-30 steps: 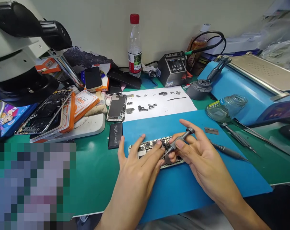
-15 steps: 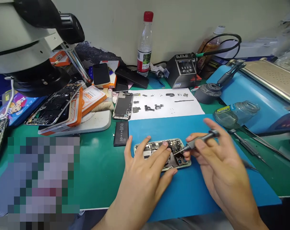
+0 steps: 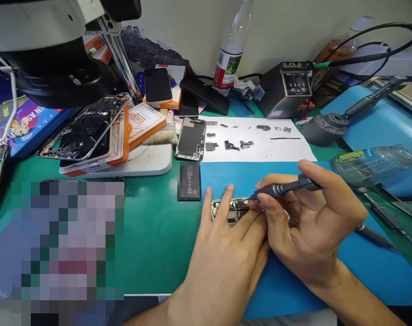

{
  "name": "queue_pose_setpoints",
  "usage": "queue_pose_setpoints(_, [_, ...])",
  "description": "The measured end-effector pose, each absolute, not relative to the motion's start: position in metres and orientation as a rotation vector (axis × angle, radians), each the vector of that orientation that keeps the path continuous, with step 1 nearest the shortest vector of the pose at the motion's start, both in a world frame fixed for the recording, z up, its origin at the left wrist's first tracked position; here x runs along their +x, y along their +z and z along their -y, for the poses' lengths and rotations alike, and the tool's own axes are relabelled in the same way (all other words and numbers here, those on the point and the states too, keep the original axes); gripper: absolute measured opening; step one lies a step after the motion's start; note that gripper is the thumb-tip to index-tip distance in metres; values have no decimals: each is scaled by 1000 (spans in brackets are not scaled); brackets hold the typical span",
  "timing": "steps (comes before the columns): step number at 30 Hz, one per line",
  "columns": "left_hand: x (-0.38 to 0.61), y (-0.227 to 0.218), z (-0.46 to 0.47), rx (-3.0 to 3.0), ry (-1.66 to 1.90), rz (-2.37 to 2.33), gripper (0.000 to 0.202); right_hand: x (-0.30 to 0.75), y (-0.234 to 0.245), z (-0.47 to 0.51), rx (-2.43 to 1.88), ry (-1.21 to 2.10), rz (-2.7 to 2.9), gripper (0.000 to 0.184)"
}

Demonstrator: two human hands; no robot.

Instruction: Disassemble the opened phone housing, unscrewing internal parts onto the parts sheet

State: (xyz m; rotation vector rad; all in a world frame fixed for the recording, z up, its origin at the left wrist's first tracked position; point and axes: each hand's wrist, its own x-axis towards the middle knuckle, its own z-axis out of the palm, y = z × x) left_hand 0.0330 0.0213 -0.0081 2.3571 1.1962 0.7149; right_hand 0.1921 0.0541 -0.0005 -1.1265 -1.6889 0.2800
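An opened phone body (image 3: 240, 204), its circuit board exposed, lies on the blue mat (image 3: 260, 174). Over it is my left hand (image 3: 229, 253), resting with fingers stretched and spread; much of the phone is hidden beneath both hands. A dark precision screwdriver (image 3: 283, 188) is gripped in my right hand (image 3: 307, 226). One of my fingers presses on the driver's rear end, and its tip points down at the board beside my left fingertips. Exactly where the tip touches is hidden. A black phone battery (image 3: 189, 182) lies left of the mat.
Small phone parts (image 3: 232, 145) lie on white paper (image 3: 287, 154) beside a removed screen (image 3: 191, 138). A bottle (image 3: 229, 63) and a control box (image 3: 283, 90) stand behind. The microscope (image 3: 52, 63) overhangs the left. At right are a glass jar (image 3: 372, 165) and tweezers (image 3: 403, 206).
My right hand has moved the screwdriver left across the phone, toward its far edge, and now covers its right end. The whole view has shifted, putting most things farther right.
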Motion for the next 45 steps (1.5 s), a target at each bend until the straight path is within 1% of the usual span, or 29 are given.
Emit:
queue_pose_setpoints(12, [32,-11,-22,2413,718,-1218,33,192,-6,-58,-1109,420,1745,74])
queue_pose_setpoints(18, [32,-12,-23,2419,741,-1224,34,190,-2,-60,-1118,393,1792,70])
queue_pose_setpoints(23, [32,-12,-23,2425,747,-1219,33,191,2,-58,-1125,275,1849,78])
queue_pose_setpoints(26, [33,-10,-22,2388,751,-1225,35,194,4,-56,-1151,119,1886,74])
queue_pose_setpoints(29, [33,-10,-22,2370,750,-1238,33,197,7,-55,-1175,-69,1873,75])
queue_pose_setpoints(31, [33,-10,-22,2378,745,-1237,31,199,9,-55,-1183,-128,1856,76])
queue_pose_setpoints(37, [33,-11,-22,2375,722,-1224,29,199,13,-60,-1153,-5,1817,73])
queue_pose_setpoints(41, [33,-10,-22,2391,744,-1231,34,198,12,-61,-1119,29,1846,71])
queue_pose_setpoints(43, [33,-10,-22,2398,746,-1233,36,197,11,-60,-1078,76,1864,73])
queue_pose_setpoints(45, [33,-11,-22,2407,735,-1229,33,196,10,-59,-1079,75,1888,78])
